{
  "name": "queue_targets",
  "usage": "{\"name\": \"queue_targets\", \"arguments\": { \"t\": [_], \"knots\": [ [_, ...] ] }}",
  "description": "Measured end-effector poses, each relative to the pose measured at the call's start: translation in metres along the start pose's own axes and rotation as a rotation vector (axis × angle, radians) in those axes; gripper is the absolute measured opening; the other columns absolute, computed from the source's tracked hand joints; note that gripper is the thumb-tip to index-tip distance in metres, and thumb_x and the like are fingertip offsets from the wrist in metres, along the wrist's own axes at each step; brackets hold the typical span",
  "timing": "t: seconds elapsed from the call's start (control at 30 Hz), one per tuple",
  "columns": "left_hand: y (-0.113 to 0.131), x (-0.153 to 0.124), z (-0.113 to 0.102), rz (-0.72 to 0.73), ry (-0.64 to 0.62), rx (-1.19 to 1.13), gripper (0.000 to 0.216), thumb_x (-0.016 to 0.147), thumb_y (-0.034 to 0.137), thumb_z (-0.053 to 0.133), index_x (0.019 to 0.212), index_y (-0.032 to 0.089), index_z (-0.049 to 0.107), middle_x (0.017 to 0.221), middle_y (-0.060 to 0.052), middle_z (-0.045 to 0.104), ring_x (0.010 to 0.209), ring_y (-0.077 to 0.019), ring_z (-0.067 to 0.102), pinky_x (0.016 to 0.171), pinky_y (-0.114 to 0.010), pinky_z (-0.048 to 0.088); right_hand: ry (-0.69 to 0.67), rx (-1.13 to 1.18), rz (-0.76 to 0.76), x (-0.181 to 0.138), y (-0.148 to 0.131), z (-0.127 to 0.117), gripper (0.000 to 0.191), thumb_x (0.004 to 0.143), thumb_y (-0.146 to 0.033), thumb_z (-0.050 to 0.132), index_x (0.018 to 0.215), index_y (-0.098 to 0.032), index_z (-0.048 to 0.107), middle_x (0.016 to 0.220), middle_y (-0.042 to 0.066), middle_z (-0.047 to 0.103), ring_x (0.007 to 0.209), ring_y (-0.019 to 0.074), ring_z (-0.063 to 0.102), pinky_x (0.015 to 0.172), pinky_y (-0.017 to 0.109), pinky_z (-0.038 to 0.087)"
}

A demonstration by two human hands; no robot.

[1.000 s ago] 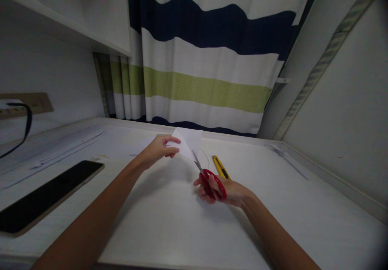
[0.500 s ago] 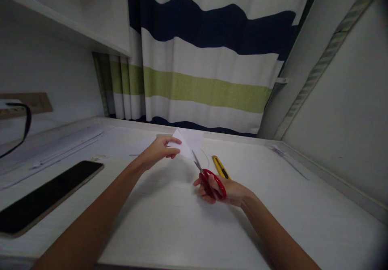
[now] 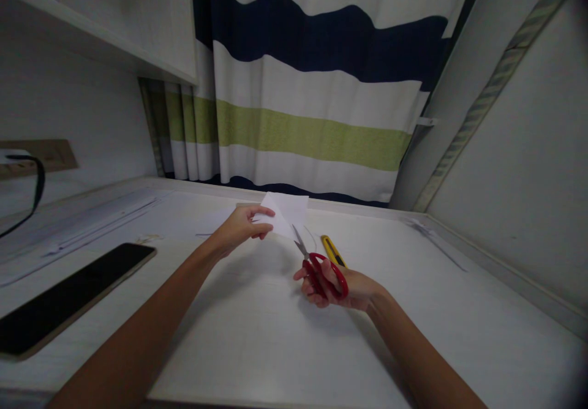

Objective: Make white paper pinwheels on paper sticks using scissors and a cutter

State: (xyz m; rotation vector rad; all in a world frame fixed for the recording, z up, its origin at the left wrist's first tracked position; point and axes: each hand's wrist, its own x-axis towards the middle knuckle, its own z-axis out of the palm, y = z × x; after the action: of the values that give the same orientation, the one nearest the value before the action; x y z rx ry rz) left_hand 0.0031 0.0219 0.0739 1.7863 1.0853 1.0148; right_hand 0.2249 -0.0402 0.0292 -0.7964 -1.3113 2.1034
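Near the back of the table, my left hand [image 3: 243, 225] grips a sheet of white paper [image 3: 291, 209] by its left side, thumb and fingers closed on it. The paper stands raised, with a fold or cut line slanting across it. In my right hand [image 3: 340, 288] is a pair of red-handled scissors [image 3: 325, 274], my thumb and fingers in the loops. Its blades are partly apart and point up and left toward the paper's lower right corner. Whether they touch the paper I cannot tell. Just behind my right hand lies a yellow utility knife [image 3: 331, 250].
A black phone [image 3: 76, 296] lies at the left. Clear plastic sheets or rulers [image 3: 105, 219] rest along the left wall, and a thin strip [image 3: 441, 250] lies at the right. A striped curtain [image 3: 307, 133] hangs behind the white table [image 3: 257, 348]. A shelf [image 3: 105, 48] overhangs the left.
My right hand has shifted slightly right, and the scissor blades have spread a little wider. The paper has opened out slightly; my left hand stays nearly still.
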Motion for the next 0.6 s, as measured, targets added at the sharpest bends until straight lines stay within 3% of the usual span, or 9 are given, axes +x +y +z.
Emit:
{"name": "queue_targets", "arguments": {
  "t": [0.2,0.6],
  "knots": [
    [0.0004,0.0000,-0.0001,0.003,0.009,0.010,0.033,0.061,0.020,0.055,0.094,0.014,0.054,0.047,0.004,0.050,0.045,-0.0072,0.042,0.044,-0.018,0.029,-0.072,0.039,-0.013,-0.0001,0.0005,-0.0035,0.050,0.069,-0.051,0.048,0.095,-0.009,0.050,0.074,0.004,0.048,0.059,0.0089,0.048,0.051,0.021,0.030],
    [-0.0006,0.0010,-0.0005,0.007,0.002,-0.009,0.033,0.061,0.019,0.055,0.093,0.013,0.054,0.047,0.004,0.049,0.046,-0.0075,0.043,0.044,-0.018,0.029,-0.060,0.027,-0.024,-0.0005,0.0001,-0.0031,0.049,0.070,-0.050,0.049,0.095,-0.008,0.050,0.073,0.005,0.048,0.059,0.0088,0.048,0.051,0.021,0.031]
  ]
}}
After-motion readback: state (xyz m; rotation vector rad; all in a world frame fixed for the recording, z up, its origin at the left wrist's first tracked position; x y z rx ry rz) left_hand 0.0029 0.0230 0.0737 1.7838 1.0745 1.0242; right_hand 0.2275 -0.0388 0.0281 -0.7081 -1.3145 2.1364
